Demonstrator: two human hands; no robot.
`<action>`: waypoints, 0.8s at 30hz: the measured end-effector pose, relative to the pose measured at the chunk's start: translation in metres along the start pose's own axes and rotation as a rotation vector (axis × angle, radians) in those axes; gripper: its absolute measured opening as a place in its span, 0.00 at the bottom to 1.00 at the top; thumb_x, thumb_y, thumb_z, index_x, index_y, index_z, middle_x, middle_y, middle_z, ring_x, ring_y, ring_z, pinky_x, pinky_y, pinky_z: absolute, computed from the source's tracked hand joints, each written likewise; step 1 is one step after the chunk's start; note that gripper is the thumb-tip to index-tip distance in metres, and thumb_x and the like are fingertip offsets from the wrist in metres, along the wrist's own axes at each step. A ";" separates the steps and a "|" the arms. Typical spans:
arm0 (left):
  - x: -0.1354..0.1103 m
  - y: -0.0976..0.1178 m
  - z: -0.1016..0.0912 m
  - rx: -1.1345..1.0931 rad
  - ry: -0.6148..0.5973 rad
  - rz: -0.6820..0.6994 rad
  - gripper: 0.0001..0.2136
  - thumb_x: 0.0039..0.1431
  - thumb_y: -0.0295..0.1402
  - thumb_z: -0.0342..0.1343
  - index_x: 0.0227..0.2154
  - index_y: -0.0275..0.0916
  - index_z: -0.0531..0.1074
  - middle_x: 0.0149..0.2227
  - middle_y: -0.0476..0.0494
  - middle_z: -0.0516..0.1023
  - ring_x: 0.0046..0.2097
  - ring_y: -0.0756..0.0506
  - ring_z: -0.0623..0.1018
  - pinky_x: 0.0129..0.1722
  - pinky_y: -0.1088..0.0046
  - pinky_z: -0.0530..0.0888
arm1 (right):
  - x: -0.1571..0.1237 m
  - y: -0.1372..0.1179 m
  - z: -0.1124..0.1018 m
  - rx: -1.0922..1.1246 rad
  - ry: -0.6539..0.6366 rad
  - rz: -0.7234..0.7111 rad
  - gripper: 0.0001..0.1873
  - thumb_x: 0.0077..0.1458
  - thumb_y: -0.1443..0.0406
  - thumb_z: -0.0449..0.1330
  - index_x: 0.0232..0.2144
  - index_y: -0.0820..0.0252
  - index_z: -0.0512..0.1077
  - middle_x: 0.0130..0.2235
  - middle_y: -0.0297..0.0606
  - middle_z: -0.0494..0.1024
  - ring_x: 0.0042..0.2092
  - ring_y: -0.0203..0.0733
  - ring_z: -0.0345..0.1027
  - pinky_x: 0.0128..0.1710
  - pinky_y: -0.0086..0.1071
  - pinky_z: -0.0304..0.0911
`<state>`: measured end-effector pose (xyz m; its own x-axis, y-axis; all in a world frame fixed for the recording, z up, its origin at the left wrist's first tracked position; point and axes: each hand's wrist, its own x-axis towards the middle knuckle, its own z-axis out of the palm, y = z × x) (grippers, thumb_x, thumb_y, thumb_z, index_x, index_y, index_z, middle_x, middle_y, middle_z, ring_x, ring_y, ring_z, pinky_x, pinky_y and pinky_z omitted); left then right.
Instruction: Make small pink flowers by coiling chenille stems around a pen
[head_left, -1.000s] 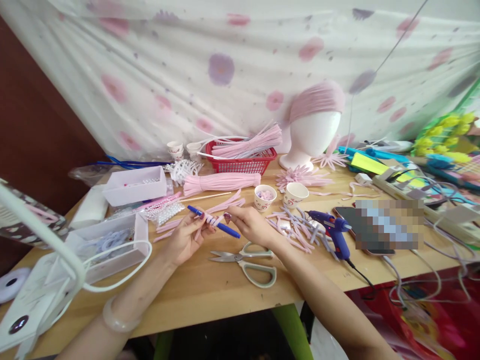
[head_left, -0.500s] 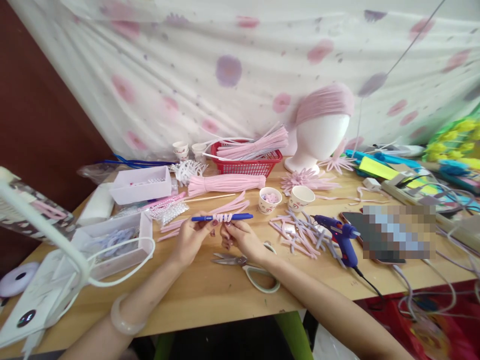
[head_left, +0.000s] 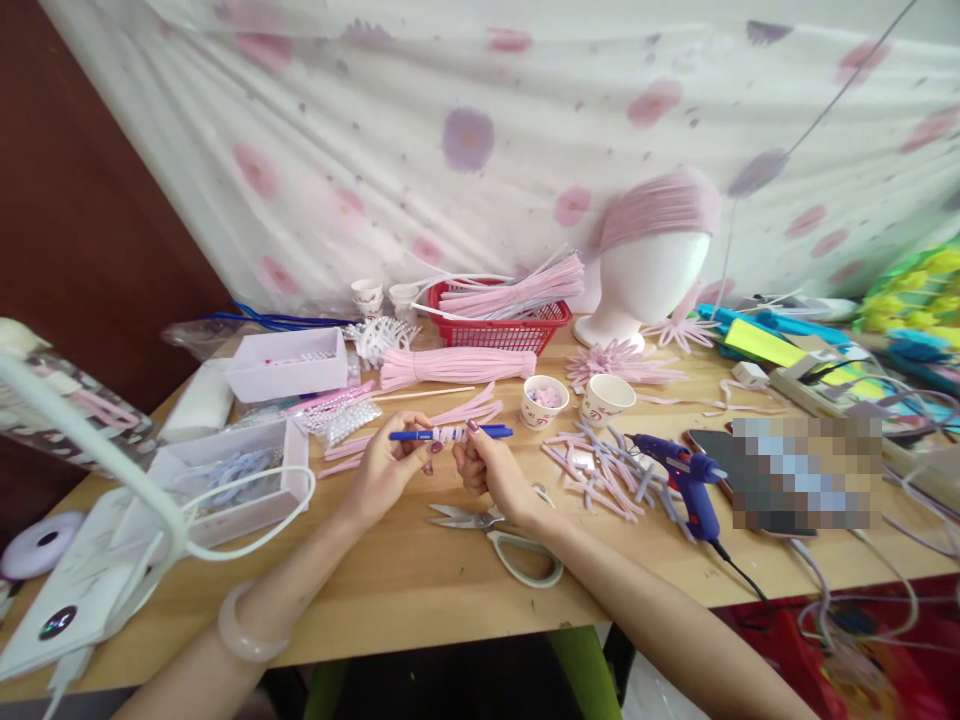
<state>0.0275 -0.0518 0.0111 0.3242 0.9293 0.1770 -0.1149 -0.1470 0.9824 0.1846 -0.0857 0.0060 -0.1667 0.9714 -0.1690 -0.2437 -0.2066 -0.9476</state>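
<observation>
Blue pen [head_left: 422, 435], partly covered by fingers [head_left: 484, 446]; scissors [head_left: 487, 519] partly hidden.

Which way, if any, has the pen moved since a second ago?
Yes. The pen slanted down to the right; its right end has risen away from the scissors, leaving it nearly level.

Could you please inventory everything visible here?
Pen: one, blue, in hands
Strip: one, pink, around pen
Scissors: one, grey, front
Glue gun: one, blue, right
Phone: at least one, dark, right
Cut pieces: many, pink and lilac, beside glue gun
Paper cups: several, white, centre and back
Basket: one, red, back
Bundle: one, pink, before basket
Mannequin head: one, white, back
Boxes: two, white, left
Curtain: one, white floral, behind
Table: one, brown, below
Left hand: one, bare, on pen
Right hand: one, bare, on pen
</observation>
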 end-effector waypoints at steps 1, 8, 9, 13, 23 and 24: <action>0.000 0.000 0.000 0.000 -0.006 -0.001 0.12 0.49 0.32 0.65 0.34 0.38 0.68 0.25 0.55 0.70 0.23 0.54 0.71 0.25 0.78 0.70 | 0.000 0.000 0.000 0.008 0.001 -0.004 0.29 0.51 0.40 0.50 0.18 0.59 0.58 0.15 0.21 0.46 0.17 0.26 0.35 0.18 0.25 0.33; -0.001 0.003 -0.004 0.057 -0.114 -0.017 0.12 0.50 0.32 0.64 0.36 0.37 0.69 0.24 0.55 0.69 0.25 0.53 0.72 0.28 0.77 0.69 | -0.003 -0.003 0.002 0.016 -0.014 0.013 0.30 0.49 0.39 0.52 0.18 0.59 0.58 0.15 0.21 0.46 0.17 0.25 0.35 0.18 0.25 0.32; -0.001 0.003 -0.005 0.070 -0.143 -0.026 0.11 0.51 0.32 0.64 0.36 0.37 0.70 0.25 0.55 0.69 0.25 0.53 0.72 0.28 0.77 0.69 | -0.004 -0.004 0.002 0.013 -0.012 0.012 0.30 0.49 0.39 0.52 0.18 0.59 0.58 0.15 0.21 0.46 0.17 0.25 0.35 0.18 0.25 0.32; -0.002 0.005 -0.007 0.112 -0.174 -0.021 0.10 0.53 0.32 0.61 0.38 0.37 0.70 0.26 0.54 0.71 0.26 0.52 0.73 0.30 0.76 0.69 | -0.005 -0.005 0.003 0.026 -0.015 0.004 0.31 0.48 0.39 0.52 0.17 0.59 0.58 0.15 0.21 0.46 0.17 0.25 0.34 0.18 0.25 0.32; -0.002 0.015 -0.006 0.160 -0.273 -0.011 0.11 0.56 0.34 0.58 0.41 0.37 0.69 0.28 0.51 0.72 0.27 0.52 0.73 0.30 0.76 0.70 | -0.006 -0.006 0.004 0.027 -0.039 -0.002 0.32 0.49 0.38 0.51 0.18 0.59 0.59 0.15 0.21 0.45 0.17 0.25 0.33 0.17 0.26 0.31; -0.002 0.016 -0.006 0.167 -0.293 -0.010 0.11 0.57 0.34 0.58 0.41 0.36 0.70 0.29 0.50 0.72 0.27 0.51 0.73 0.29 0.76 0.70 | -0.006 -0.006 0.004 0.018 -0.040 0.000 0.32 0.49 0.38 0.51 0.18 0.59 0.58 0.15 0.21 0.45 0.17 0.25 0.33 0.17 0.26 0.31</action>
<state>0.0195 -0.0541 0.0258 0.5832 0.7978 0.1528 0.0371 -0.2141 0.9761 0.1832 -0.0905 0.0139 -0.2049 0.9660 -0.1580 -0.2607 -0.2094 -0.9424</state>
